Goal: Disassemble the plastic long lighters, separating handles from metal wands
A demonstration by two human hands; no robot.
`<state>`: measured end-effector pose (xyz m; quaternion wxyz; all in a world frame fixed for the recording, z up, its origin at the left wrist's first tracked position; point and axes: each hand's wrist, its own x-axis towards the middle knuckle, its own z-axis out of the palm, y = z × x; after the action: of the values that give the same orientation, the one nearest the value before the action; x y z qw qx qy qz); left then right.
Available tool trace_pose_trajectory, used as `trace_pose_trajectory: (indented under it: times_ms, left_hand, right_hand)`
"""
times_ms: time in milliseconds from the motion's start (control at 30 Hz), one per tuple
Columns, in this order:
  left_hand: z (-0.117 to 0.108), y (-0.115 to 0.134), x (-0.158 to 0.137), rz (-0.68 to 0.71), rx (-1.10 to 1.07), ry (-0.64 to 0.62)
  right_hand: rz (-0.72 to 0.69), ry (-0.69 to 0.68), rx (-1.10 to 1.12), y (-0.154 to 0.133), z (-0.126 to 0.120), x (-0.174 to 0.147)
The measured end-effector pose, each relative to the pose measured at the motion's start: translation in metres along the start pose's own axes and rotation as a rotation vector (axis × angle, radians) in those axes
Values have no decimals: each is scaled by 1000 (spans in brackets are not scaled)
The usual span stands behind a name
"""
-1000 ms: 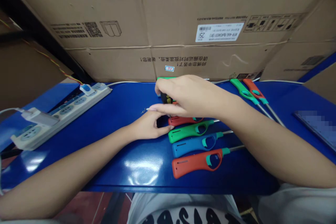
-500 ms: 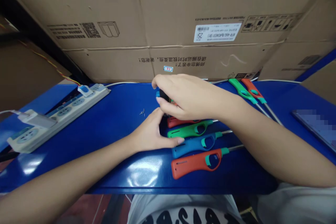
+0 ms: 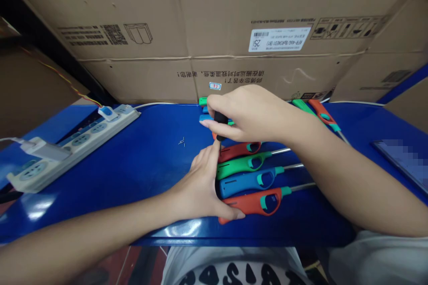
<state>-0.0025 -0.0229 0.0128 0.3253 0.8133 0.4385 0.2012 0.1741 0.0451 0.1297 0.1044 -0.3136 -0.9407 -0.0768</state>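
A row of gas lighters with long metal tips lies on the blue tabletop. A red lighter, a green lighter, a blue lighter and an orange lighter run toward me. My right hand grips a black-handled screwdriver, held upright with its shaft down at the red lighter's handle end. Spread wide, my left hand spans the handle ends: its thumb rests on the orange lighter and its fingertips are by the screwdriver's shaft. More lighters behind are partly hidden by my right hand.
Several tiny metal pieces lie left of the row. A white power strip with plugs sits at the left. A large cardboard box stands behind. At right are a green lighter, another orange lighter and a dark flat device.
My left hand has shifted right and nearer me, its thumb moving from the blue lighter to the orange one. My right hand has moved slightly right with the screwdriver, uncovering lighters behind.
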Motion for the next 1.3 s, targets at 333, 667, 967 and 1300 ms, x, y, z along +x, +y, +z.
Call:
trace_pose_trajectory:
  times_ms: [333,667,967,1300]
  left_hand:
    - [-13,-5,8,35,70,-51]
    - [-8,-9,9,56,47,-22]
    - [-12,-16,17,135,-7,84]
    - [-17,-45,33,188,-86,128]
  right_hand:
    - [-42,-13,80,0,-3,-2]
    - [-74,-12,107,0,-2,-3]
    - [-65,-5,99,-1,-5,-4]
    - [19,-17,57,1,-3,-1]
